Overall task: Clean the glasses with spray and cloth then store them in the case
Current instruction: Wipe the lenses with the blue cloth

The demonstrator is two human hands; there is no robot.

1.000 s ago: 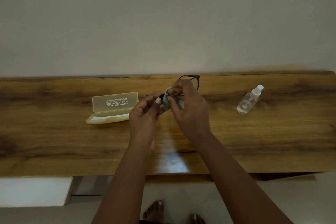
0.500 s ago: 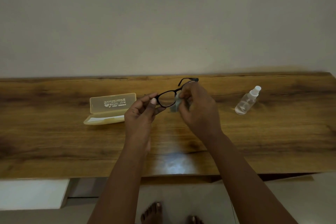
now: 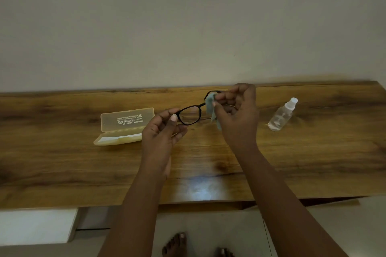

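So the black-framed glasses (image 3: 189, 115) are held up just above the wooden table (image 3: 62, 162), stretched between both hands. The left hand (image 3: 161, 131) pinches the frame's left end between thumb and curled fingers, so that grip is closed on the glasses. The right hand (image 3: 236, 115) has a pale blue cloth (image 3: 211, 108) pinched in its fingers over the other lens, so you can only see one lens clearly; the rest is hidden behind cloth and fingers. The yellowish translucent case (image 3: 123, 126) sits open on the table just left of the left hand, lid tipped back with printed text showing. The clear spray bottle (image 3: 282, 115) with its white top rests on the table off to the right, apart from the hands. Bare toes on the floor at the bottom edge.
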